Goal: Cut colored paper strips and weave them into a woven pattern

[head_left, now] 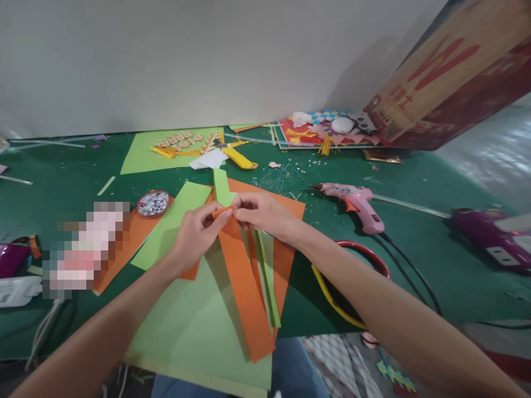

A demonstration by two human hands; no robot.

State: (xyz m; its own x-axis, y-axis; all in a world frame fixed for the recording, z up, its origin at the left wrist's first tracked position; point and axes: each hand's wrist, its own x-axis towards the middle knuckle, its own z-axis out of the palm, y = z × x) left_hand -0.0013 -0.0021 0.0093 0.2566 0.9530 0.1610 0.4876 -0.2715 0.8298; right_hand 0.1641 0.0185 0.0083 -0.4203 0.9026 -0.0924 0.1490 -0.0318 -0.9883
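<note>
Both my hands meet over the middle of the green table. My left hand (197,232) pinches the upper end of a long orange paper strip (246,293), thumb on top. Close against it, my right hand (263,213) has thumb and fingertips closed on the same folded end. The strip slants down toward the table's front edge. A light green paper strip (222,188) sticks out beyond my fingers, and a narrow green strip (269,282) hangs below my right hand. Underneath lie a large light green sheet (186,326) and an orange sheet (290,213).
A pink glue gun (352,202) lies to the right, its cord running forward. A round dish of googly eyes (153,204) sits left, on orange paper. Yellow-handled cutters (238,156) rest behind. A paper bag (448,83) leans at back right, near a purple power strip (489,235).
</note>
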